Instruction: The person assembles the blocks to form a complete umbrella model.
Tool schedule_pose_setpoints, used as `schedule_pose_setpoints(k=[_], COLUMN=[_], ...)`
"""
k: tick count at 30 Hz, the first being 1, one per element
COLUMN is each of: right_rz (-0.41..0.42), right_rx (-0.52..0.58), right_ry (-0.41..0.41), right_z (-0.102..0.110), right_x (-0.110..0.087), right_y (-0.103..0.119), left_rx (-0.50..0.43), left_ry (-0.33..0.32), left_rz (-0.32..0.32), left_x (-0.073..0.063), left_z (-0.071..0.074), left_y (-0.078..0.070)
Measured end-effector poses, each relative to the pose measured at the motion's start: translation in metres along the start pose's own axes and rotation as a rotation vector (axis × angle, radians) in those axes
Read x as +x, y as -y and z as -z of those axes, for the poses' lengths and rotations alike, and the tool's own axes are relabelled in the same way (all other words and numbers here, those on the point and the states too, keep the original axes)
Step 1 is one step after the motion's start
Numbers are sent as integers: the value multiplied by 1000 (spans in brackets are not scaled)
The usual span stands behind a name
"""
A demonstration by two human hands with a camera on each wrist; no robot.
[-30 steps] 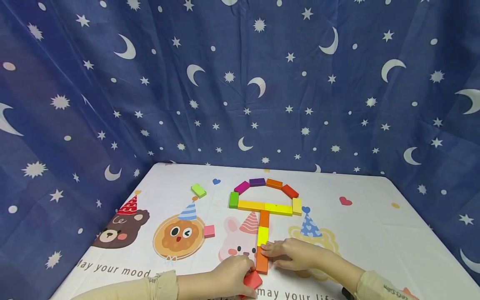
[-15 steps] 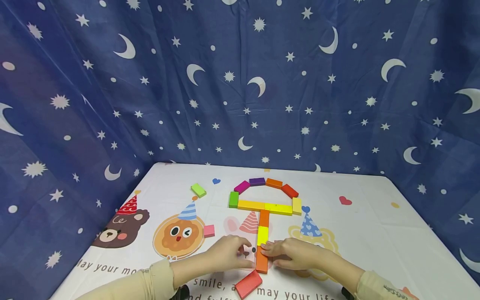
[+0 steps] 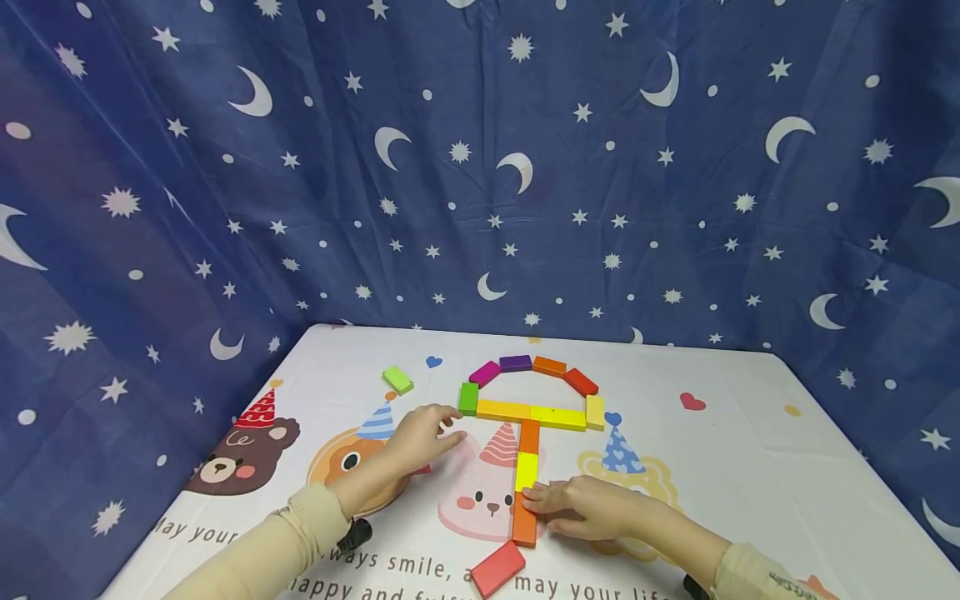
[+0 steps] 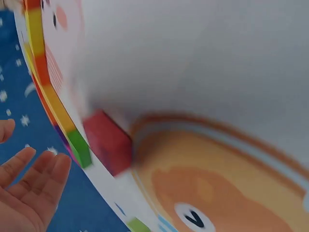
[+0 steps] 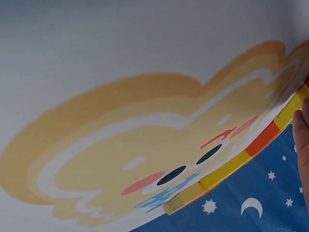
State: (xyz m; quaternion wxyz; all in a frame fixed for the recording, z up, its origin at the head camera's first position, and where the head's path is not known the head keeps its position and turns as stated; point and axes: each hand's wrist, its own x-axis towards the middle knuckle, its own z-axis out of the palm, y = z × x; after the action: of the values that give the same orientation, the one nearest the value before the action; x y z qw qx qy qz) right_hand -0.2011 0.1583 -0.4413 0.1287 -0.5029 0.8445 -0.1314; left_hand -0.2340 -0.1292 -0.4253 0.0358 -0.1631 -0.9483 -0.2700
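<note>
My left hand (image 3: pixel 423 437) reaches over the table with its fingers extended and nothing in them, also visible in the left wrist view as a palm (image 4: pixel 34 191). Its arm partly hides a pink block (image 3: pixel 424 469), seen whole in the left wrist view. The fingertips are close to the green block (image 3: pixel 468 399). My right hand (image 3: pixel 588 507) rests its fingertips on the orange block (image 3: pixel 524 527) at the near end of a column, beside a yellow block (image 3: pixel 527 472). A red block (image 3: pixel 498 569) lies slanted just below that column.
Above the column, a yellow-orange bar (image 3: pixel 504 410) and a yellow bar (image 3: pixel 558 418) form a straight row. Coloured blocks, among them a purple one (image 3: pixel 515 363), arch over it. A light green block (image 3: pixel 397 380) lies far left on the printed tablecloth (image 3: pixel 750 467).
My left hand let go of the red block, leaving it slanted below the column, then moved away up and to the left over the pink block. My right hand stayed in place.
</note>
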Motion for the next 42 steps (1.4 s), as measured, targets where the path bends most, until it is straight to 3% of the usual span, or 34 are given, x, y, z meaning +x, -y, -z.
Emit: schedule_pose_setpoints(k=[5, 14, 26, 35, 42], right_rz=[-4, -16, -13, -8, -7], right_rx=[12, 13, 12, -7, -2], right_ry=[6, 15, 15, 17, 20], right_z=[0, 3, 2, 1, 2], right_x=[1, -1, 0, 1, 3], right_y=[0, 1, 0, -1, 1], left_rx=[13, 101, 151, 213, 233], left_ry=[-68, -176, -204, -279, -242], left_rz=[51, 34, 49, 24, 71], left_x=[8, 16, 28, 38, 46], left_z=[7, 15, 25, 29, 31], left_y=[14, 26, 43, 55, 60])
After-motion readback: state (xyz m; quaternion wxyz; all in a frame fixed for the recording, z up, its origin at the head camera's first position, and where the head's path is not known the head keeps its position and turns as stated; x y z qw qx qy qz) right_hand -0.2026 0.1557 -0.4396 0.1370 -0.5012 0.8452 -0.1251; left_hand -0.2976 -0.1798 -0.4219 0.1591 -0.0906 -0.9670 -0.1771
